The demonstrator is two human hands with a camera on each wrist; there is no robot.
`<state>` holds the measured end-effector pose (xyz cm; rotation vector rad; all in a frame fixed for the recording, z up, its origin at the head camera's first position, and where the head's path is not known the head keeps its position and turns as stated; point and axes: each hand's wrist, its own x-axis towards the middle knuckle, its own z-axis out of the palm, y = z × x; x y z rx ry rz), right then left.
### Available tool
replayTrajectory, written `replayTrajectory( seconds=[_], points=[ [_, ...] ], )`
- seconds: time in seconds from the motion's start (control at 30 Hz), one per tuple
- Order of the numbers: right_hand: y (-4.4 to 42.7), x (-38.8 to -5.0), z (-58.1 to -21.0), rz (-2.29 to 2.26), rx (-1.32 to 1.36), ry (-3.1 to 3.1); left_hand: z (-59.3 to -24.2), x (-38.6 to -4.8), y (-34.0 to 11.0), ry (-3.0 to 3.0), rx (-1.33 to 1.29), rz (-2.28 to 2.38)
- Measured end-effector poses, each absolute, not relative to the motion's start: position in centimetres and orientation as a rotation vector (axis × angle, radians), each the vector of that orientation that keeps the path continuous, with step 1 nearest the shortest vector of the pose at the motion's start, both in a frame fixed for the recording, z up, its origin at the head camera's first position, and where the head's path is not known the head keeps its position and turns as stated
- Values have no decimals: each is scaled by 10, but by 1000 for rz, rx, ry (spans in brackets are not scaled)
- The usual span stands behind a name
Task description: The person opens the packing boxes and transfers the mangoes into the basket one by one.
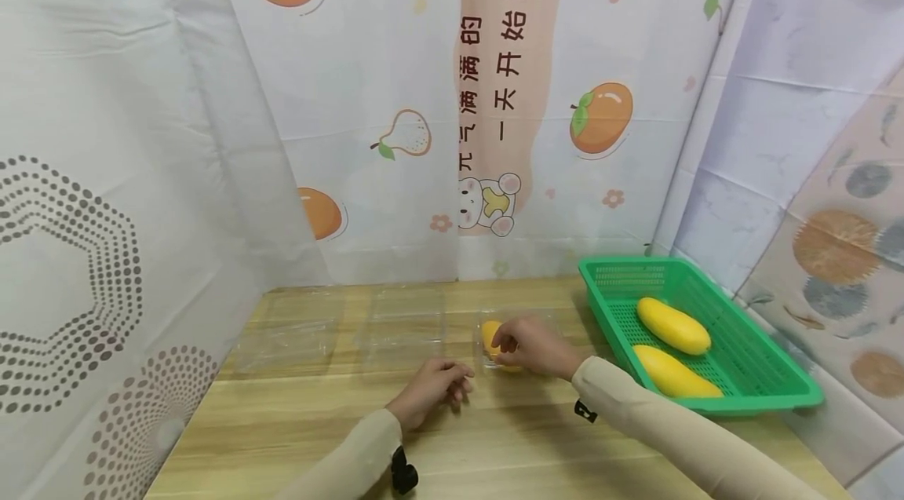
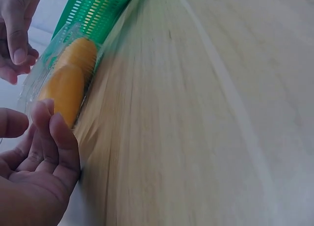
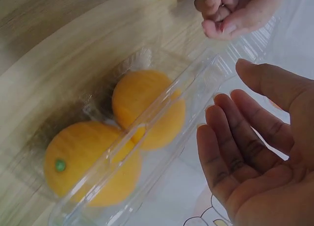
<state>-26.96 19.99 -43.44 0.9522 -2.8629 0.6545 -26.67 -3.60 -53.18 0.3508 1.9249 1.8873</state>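
Observation:
Two rounded orange-yellow fruits lie side by side in a clear plastic box, whose lid stands raised; one has a green stem dot. In the head view my right hand hovers over this box, fingers loosely bent and apart from the fruits. The right wrist view shows its fingers extended beside the box edge, holding nothing. My left hand is at the box's near left, just above the table, with relaxed fingers and nothing in them. The left wrist view shows the fruits behind its fingertips.
A green slotted basket with two long yellow fruits stands at the right. Two more clear plastic boxes with raised lids sit at the left and centre of the wooden table. Printed curtains enclose the back and sides.

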Motion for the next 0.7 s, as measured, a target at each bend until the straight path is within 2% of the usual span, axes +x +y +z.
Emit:
replayTrajectory(
  seconds=[0.33, 0.7],
  points=[
    [189, -266, -441, 566, 1087, -2793, -530, -266, -26, 1920, 352, 1906],
    [182, -261, -452, 327, 1096, -2755, -534, -267, -19, 1893, 342, 1961]
  ],
)
